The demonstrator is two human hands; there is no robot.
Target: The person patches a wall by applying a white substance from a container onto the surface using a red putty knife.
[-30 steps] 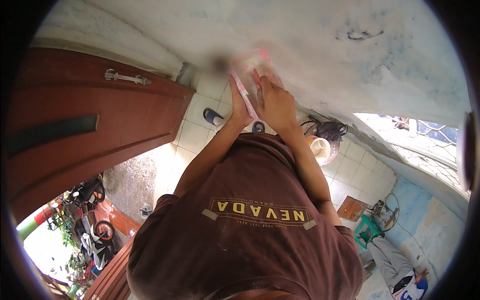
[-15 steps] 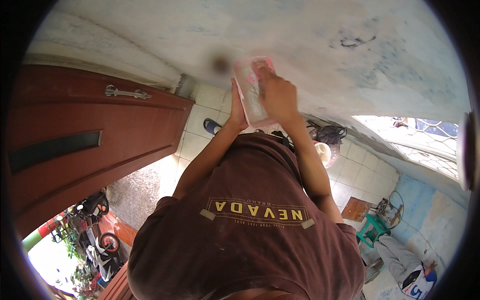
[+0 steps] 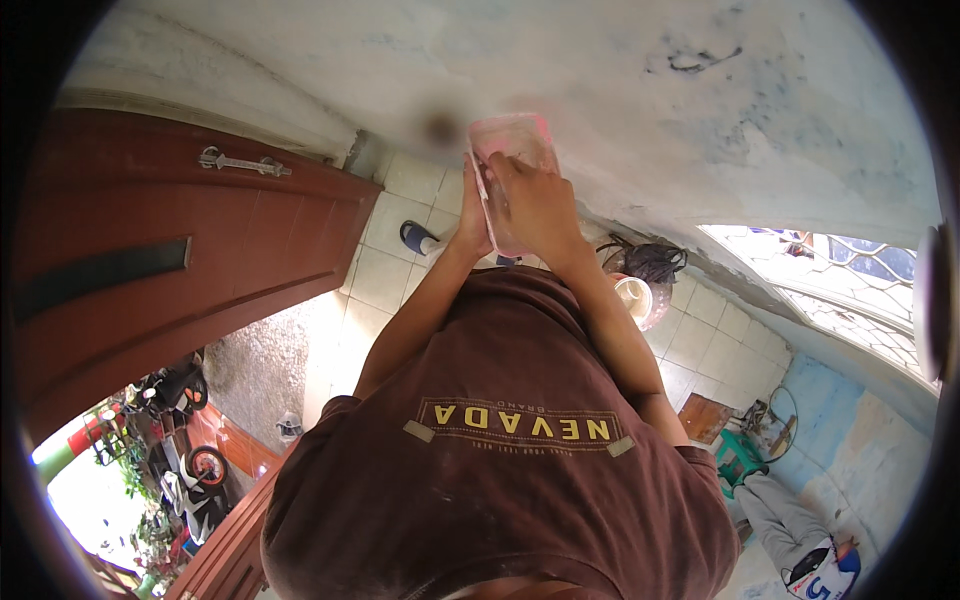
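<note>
A pink, see-through rectangular plastic tub (image 3: 510,123), smeared inside with whitish paste, is held in front of my chest, close to the wall. My left hand (image 3: 474,215) grips it from the left, its fingers along the outer side. Inside the tub is my right hand (image 3: 540,205), its fingers bent and drawn together against the left inner side. Whatever the right fingers pinch is hidden by the hand. Some of the paste also lies behind that hand.
A patchy pale wall (image 3: 620,80) rises ahead. At left stands a brown door (image 3: 110,220). A white bucket (image 3: 632,295) and a black bag (image 3: 655,263) sit on the tiles to the right. Farther right are a green stool (image 3: 738,457) and another person (image 3: 790,520).
My right hand has moved from the tub's far right part to its left side, nearer me. The left hand keeps its hold on the tub.
</note>
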